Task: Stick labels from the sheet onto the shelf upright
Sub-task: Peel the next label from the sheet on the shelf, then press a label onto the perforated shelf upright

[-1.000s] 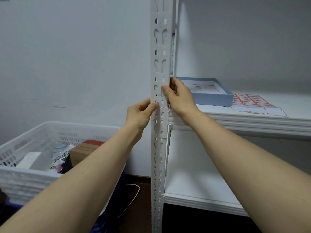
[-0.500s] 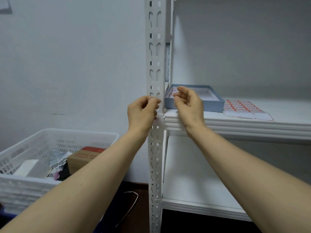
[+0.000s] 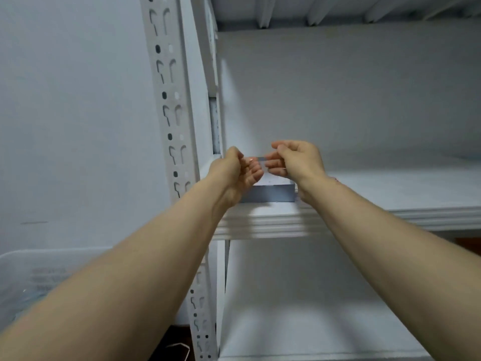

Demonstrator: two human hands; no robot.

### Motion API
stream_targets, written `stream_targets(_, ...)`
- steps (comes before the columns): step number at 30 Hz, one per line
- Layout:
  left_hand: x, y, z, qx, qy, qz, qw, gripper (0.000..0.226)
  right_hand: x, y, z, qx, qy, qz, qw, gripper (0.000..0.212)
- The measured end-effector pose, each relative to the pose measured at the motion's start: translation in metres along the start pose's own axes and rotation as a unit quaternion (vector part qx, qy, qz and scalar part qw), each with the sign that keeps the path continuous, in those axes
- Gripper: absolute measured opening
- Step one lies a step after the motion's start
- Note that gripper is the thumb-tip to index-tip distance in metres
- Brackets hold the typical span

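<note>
The white slotted shelf upright (image 3: 169, 105) runs from the top of the view down the left of centre. My left hand (image 3: 234, 173) and my right hand (image 3: 296, 160) hover to its right, over a shallow blue box (image 3: 270, 194) on the shelf board (image 3: 390, 194). Both hands have curled fingers, and their fingertips almost meet. Motion blur hides whether a small label is pinched between them. Neither hand touches the upright. The label sheet is out of sight.
A white plastic basket (image 3: 31, 272) sits low on the left beside the shelving, blurred. A lower shelf board (image 3: 312, 308) lies under my arms. The underside of a higher shelf (image 3: 338, 11) closes the top, and a wall stands behind.
Both hands have left the upright and moved right, over the blue box, with fingers curling inward. My head has tilted up, so the label sheet and the basket's contents have dropped from view.
</note>
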State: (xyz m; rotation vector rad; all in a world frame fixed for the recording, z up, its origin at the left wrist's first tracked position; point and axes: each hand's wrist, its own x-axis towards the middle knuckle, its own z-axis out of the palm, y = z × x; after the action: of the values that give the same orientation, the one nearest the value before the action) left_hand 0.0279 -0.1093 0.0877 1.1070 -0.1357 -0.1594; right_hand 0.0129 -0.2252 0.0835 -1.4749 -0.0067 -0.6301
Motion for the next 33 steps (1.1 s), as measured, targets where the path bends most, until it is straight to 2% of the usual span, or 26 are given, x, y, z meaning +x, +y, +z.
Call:
stream_targets(2, 0.012, 0.001, 0.003, 0.046, 0.009, 0.021, 0.999, 0.015, 0.010, -0.001, -0.005, -0.021, -0.006, -0.001, 1.000, 0.020)
stream_targets(6, 0.033, 0.002, 0.007, 0.185, 0.023, 0.065, 0.980, 0.015, 0.030, 0.000, -0.011, -0.102, -0.023, -0.028, 0.994, 0.022)
stream_targets(8, 0.040, 0.004, 0.007, 0.286, 0.030, 0.095, 0.953, 0.018, 0.040, 0.004, -0.013, -0.153, -0.028, -0.043, 0.987, 0.023)
stream_targets(10, 0.046, 0.006, 0.006, 0.392, 0.047, 0.137, 0.909, 0.028, 0.047, 0.009, -0.013, -0.196, -0.032, -0.055, 0.979, 0.022)
stream_targets(13, 0.055, 0.007, 0.007, 0.476, 0.047, 0.163, 0.863, 0.037, 0.050, 0.014, -0.011, -0.257, -0.034, -0.079, 0.963, 0.014)
stream_targets(16, 0.060, 0.006, 0.007, 0.487, 0.026, 0.150, 0.860, 0.016, 0.051, 0.019, -0.010, -0.292, -0.012, -0.091, 0.952, 0.015)
stream_targets(19, 0.063, 0.002, 0.006, 0.501, 0.043, 0.177, 0.846, 0.009, 0.053, 0.024, -0.010, -0.285, -0.004, -0.083, 0.955, 0.031)
stream_targets(21, 0.065, -0.001, 0.005, 0.525, 0.052, 0.182, 0.830, 0.012, 0.052, 0.026, -0.010, -0.265, 0.001, -0.076, 0.961, 0.027)
stream_targets(23, 0.063, -0.001, 0.004, 0.509, 0.031, 0.185, 0.840, 0.026, 0.048, 0.027, -0.010, -0.259, 0.009, -0.080, 0.962, 0.023)
stream_targets(25, 0.059, -0.001, 0.006, 0.499, -0.005, 0.179, 0.848, 0.034, 0.045, 0.027, -0.009, -0.282, 0.008, -0.096, 0.955, 0.029)
stream_targets(27, 0.050, -0.001, 0.012, 0.538, -0.027, 0.137, 0.831, 0.027, 0.040, 0.025, -0.007, -0.300, -0.002, -0.105, 0.948, 0.037)
stream_targets(29, 0.042, -0.001, 0.014, 0.579, -0.029, 0.090, 0.810, 0.043, 0.034, 0.022, -0.004, -0.293, -0.002, -0.103, 0.951, 0.031)
stream_targets(31, 0.036, -0.005, 0.012, 0.584, -0.037, 0.126, 0.801, 0.051, 0.027, 0.019, -0.001, -0.283, 0.010, -0.110, 0.953, 0.030)
stream_targets(33, 0.020, -0.009, 0.003, 0.548, -0.027, 0.225, 0.805, 0.048, 0.017, 0.017, 0.002, -0.269, 0.022, -0.130, 0.954, 0.030)
